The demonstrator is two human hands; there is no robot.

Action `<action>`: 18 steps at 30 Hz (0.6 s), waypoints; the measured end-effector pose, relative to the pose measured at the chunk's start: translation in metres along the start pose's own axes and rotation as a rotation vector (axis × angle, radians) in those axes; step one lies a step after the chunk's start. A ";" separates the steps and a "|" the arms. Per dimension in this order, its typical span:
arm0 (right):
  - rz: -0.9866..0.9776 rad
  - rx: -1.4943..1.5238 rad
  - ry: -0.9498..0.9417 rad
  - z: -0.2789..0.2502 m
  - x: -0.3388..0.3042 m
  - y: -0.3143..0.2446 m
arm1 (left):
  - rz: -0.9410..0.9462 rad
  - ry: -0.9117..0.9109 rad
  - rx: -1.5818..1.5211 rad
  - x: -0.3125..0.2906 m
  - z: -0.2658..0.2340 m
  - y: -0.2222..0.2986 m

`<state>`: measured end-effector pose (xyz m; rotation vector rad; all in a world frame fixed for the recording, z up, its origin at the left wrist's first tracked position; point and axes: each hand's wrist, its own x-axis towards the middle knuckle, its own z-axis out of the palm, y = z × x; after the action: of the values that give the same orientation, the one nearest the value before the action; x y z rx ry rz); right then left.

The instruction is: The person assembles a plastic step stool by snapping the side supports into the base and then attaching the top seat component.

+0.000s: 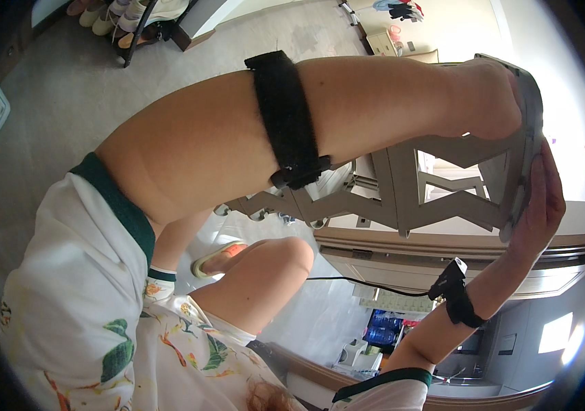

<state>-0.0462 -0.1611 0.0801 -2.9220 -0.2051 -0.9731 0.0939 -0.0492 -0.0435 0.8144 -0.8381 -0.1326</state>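
Rack [390, 188] sits between bent left hand [490, 96] and straight-fingered right hand [542, 198], seemingly for balance. How far either closes is unclear.

This place is looking like a home: everyday shoes [131, 17] are sitting in a cluster on one side, what seem to be clothes [405, 9] are hanging beyond a pale cabinet [381, 44], and a slipper [200, 268] is covering a bare foot [220, 263].
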 end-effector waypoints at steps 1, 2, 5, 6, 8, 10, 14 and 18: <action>-0.012 -0.010 -0.002 0.000 0.000 -0.001 | 0.006 0.012 0.003 0.000 0.000 0.000; -0.024 -0.021 -0.005 0.001 0.000 -0.001 | 0.005 0.013 0.002 0.001 0.000 0.000; -0.061 0.008 -0.035 0.000 0.001 -0.002 | -0.006 -0.044 0.005 -0.003 -0.005 0.005; -0.060 0.006 -0.035 0.000 0.002 -0.002 | -0.035 -0.074 -0.013 -0.006 -0.007 0.008; -0.021 -0.066 -0.018 -0.001 0.001 0.000 | -0.063 -0.103 -0.033 -0.009 -0.009 0.009; -0.005 -0.072 0.005 0.001 0.001 -0.001 | -0.068 -0.100 -0.045 -0.007 -0.008 0.010; 0.006 -0.010 0.012 0.001 0.001 -0.001 | -0.075 -0.044 -0.034 -0.007 -0.004 0.009; 0.022 0.011 0.002 0.000 0.001 -0.002 | 0.014 -0.063 0.058 -0.011 -0.007 0.010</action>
<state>-0.0460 -0.1590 0.0809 -2.9068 -0.1774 -0.9679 0.0891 -0.0338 -0.0462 0.8623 -0.9108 -0.1225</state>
